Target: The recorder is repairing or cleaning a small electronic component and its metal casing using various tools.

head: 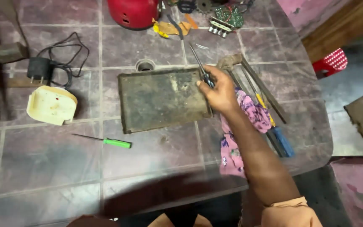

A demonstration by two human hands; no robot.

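Gripping one dark-handled tool (202, 71) in closed right hand (217, 92) | one green screwdriver (112, 142) | one worn board (162, 100) | one floral cloth (244, 130)

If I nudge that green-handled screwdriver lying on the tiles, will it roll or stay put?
The green-handled screwdriver looks small and light, so it should shift easily. Its rounded handle probably rolls across the tiled table, though a grout line might catch it. The thin shaft looks stiff.

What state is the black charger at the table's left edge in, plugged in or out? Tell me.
Out. The black charger lies on the tiled table, prongs bare, its cord looped loosely beside it.
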